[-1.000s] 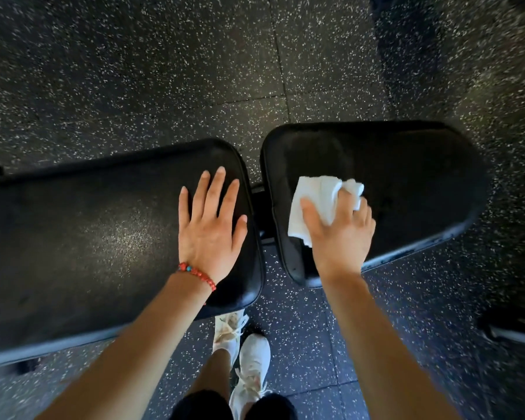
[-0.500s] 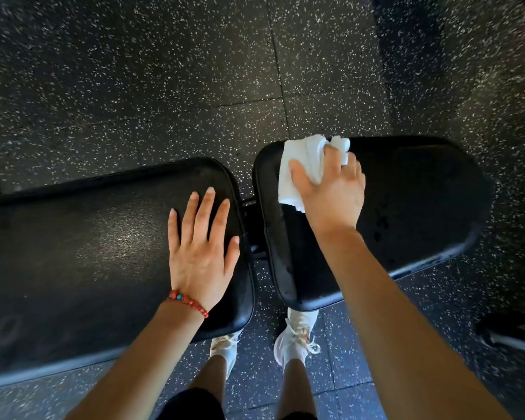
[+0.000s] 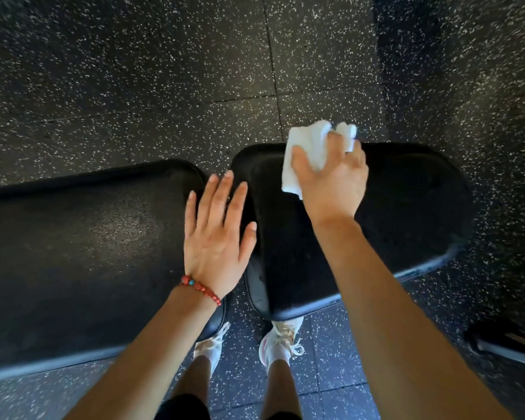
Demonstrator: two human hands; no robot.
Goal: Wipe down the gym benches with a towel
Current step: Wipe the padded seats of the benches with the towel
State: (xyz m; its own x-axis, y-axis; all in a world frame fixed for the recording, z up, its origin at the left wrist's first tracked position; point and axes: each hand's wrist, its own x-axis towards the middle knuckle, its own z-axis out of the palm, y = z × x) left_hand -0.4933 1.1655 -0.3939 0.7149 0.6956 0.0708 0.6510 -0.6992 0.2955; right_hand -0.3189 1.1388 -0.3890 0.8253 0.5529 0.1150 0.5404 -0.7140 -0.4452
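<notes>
Right hand (image 3: pixel 335 180) grip: bunches white towel (image 3: pixel 308 150) at seat pad's (image 3: pixel 406 213) far edge | left hand (image 3: pixel 217 234): flat, open, on back pad (image 3: pixel 88 244) | towel: likely soft, light; hold bunched middle

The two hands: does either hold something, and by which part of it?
The right hand grips the white towel around its bunched middle, at the seat pad's far edge. The left hand holds nothing.
</notes>
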